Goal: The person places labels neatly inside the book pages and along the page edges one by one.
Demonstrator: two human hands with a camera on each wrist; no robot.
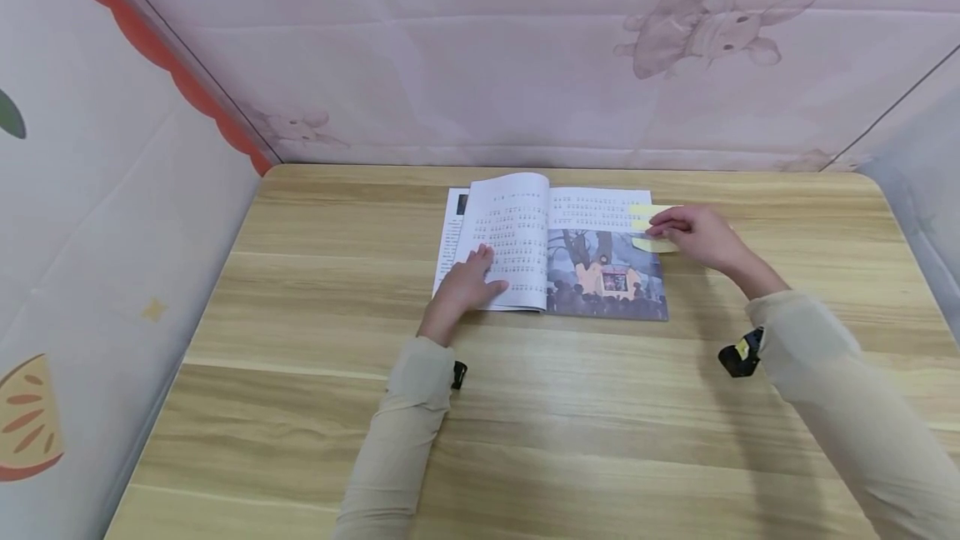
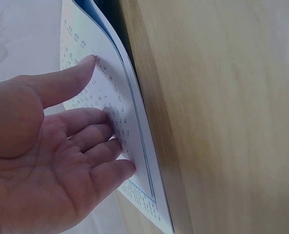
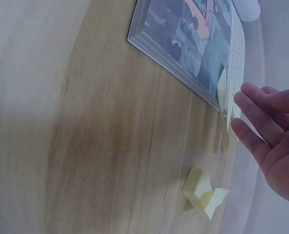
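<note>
An open book (image 1: 607,273) has text on its raised left page (image 1: 513,198) and a dark picture on the right page. My left hand (image 1: 461,286) rests on the left page, thumb spread from the fingers. In the left wrist view its fingertips touch the print. At the book's right edge, yellow sticky notes (image 1: 654,245) stick out past the page. My right hand (image 1: 701,236) is over them, its nearly straight fingers (image 3: 254,105) right at the notes, partly covering them. A folded yellow paper piece (image 3: 200,190) lies on the table beside the book in the right wrist view.
The book lies near the back edge of a wood-grain table (image 1: 570,423). Behind it hangs a pink cloth (image 1: 450,90) with rabbit figures, and a pale printed cloth (image 1: 112,190) stands at the left. Small black devices sit at both wrists.
</note>
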